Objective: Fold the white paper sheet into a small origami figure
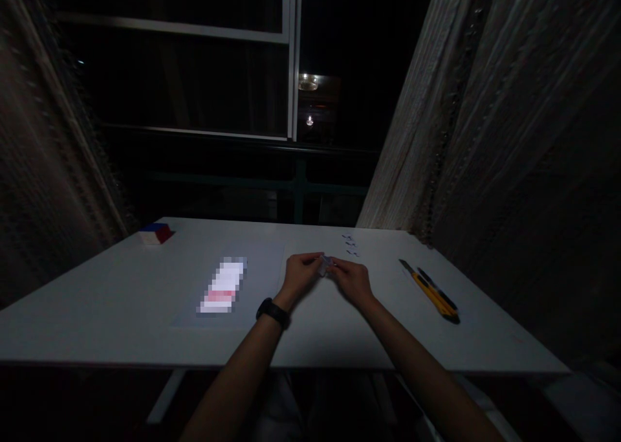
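Fingers of the left hand and right hand meet, pinching a small pale scrap between them over mid-worktop; its long axis is too small to tell. A yellow utility knife lies well apart, nearer the right hand.

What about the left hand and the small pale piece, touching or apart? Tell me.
Touching. The head view shows the left hand pinching the small pale piece at its fingertips; the right hand holds it too.
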`<state>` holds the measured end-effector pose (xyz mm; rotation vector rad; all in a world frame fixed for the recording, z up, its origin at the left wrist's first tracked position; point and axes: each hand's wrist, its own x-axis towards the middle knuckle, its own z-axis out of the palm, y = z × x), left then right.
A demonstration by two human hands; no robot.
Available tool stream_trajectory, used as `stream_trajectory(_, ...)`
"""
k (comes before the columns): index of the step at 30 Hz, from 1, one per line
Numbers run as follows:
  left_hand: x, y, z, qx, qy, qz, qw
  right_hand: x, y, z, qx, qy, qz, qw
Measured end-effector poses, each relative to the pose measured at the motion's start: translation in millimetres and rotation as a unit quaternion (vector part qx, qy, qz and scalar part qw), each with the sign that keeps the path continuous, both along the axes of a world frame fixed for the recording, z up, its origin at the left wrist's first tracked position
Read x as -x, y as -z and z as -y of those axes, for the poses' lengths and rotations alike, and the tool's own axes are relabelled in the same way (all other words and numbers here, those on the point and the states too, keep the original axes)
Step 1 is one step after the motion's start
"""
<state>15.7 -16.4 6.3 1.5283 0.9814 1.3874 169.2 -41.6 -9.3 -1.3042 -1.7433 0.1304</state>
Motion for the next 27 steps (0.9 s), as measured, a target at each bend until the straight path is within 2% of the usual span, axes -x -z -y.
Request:
stream_trajectory(8, 0.4, -0.7, 0.9, -0.021, -0.011, -0.030, 0.999, -0.4, -1.5, 1.9, -0.015, 0.002, 0.028, 0.999)
stream_trajectory(15, 1.0, 0.6, -0.9, -0.005, -0.011, -0.018, 1.000, -0.3, -4.5, 3.2, -0.024, -0.023, 0.017, 0.999)
stream_trajectory(22, 1.7, -0.9, 0.8, -0.026, -0.017, -0.034, 0.999, -0.4, -2.8, -0.2, 0.017, -0.026, -0.023, 0.999)
stream_trajectory(27, 2.7, -0.8, 1.3, -0.030, 0.006, -0.074, 0.997, -3.8, -4.6, -0.8, 0.045, -0.045, -0.049, 0.997)
